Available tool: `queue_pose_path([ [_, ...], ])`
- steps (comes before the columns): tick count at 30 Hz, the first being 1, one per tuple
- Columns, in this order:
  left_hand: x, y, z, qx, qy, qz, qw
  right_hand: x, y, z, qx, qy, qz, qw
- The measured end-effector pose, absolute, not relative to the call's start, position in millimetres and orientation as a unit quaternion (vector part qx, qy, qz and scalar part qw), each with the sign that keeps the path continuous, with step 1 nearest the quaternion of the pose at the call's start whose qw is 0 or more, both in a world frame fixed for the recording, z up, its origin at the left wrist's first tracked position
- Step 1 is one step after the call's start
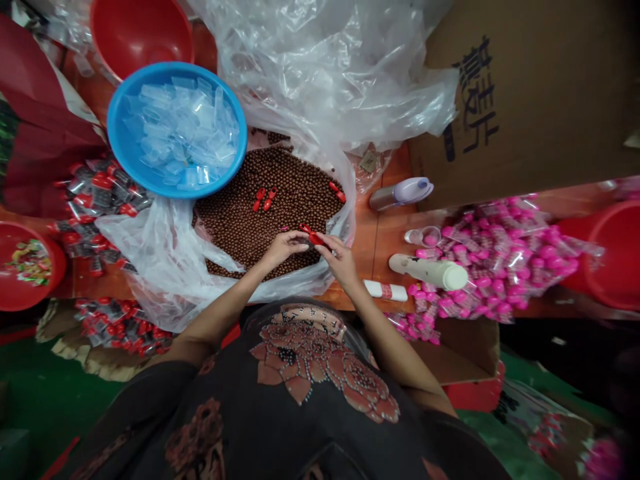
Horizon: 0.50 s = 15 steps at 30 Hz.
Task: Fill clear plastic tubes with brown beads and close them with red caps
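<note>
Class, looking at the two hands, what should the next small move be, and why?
Probably settle the red piece between both hands before reaching for another. The right hand pinches it, the left hand is close beside it, and other red pieces lie loose on the brown balls.

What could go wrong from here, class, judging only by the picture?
The red plastic piece held in the right hand might slip among the brown balls, where similar red pieces already lie.
A tug on the open plastic bag might spill balls onto the table.
Knocking the blue basin by the bag could drop clear plastic pieces among the balls.
</note>
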<state>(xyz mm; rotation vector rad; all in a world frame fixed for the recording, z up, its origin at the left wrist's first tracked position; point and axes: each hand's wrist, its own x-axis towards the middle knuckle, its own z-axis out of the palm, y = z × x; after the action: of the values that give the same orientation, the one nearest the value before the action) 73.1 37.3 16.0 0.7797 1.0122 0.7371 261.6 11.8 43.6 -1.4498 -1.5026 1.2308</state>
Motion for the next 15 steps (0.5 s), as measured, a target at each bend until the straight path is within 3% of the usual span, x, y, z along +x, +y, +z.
queue_pose_path([
  [15,76,33,37,0.253,0.397,0.340,0.814,266,18,61,-0.600,-0.449,0.529,0.398],
])
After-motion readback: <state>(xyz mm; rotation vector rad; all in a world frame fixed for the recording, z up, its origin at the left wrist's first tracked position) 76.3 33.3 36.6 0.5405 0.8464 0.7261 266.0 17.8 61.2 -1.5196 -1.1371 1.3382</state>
